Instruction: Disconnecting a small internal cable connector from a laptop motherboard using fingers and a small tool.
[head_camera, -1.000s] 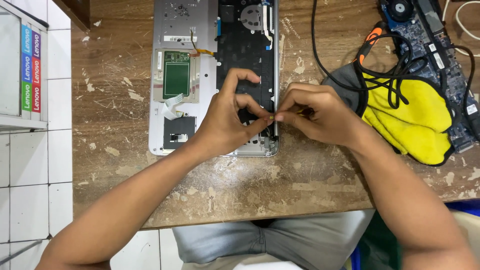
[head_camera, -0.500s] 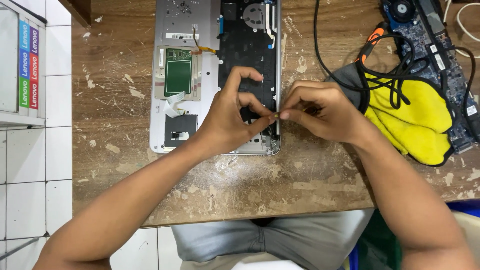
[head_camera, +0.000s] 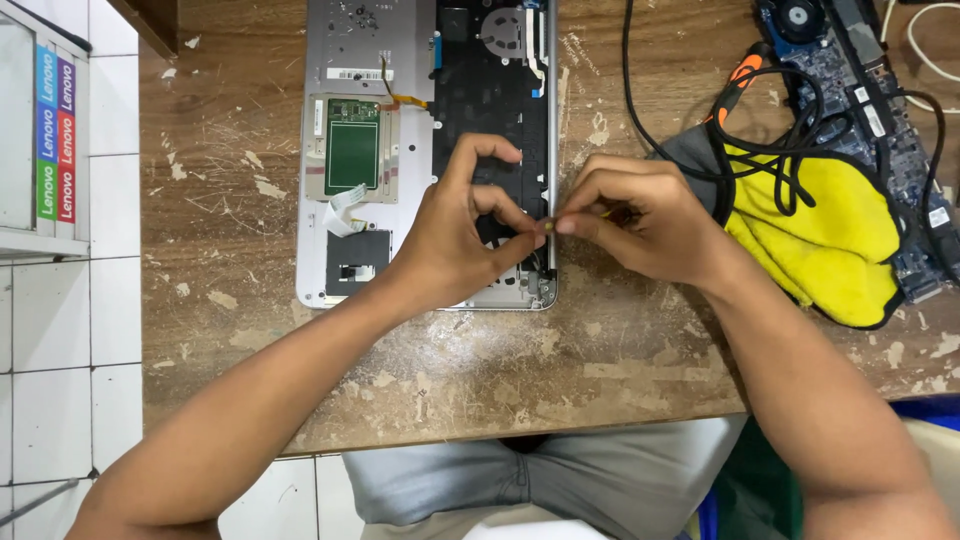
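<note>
Laptop case (head_camera: 420, 150) under left hand (head_camera: 455, 235), right hand (head_camera: 635, 225), both pinched narrow at its right edge.

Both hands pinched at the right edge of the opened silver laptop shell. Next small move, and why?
Probably keep the left hand bracing the opened silver laptop shell while the right hand works its small tool at the edge; both sets of fingertips meet there, and what they pinch is too small to tell.

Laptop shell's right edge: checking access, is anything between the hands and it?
Nothing visible. Left hand and right hand already meet at the laptop shell edge; the cables and yellow cloth lie apart, rightward.
</note>
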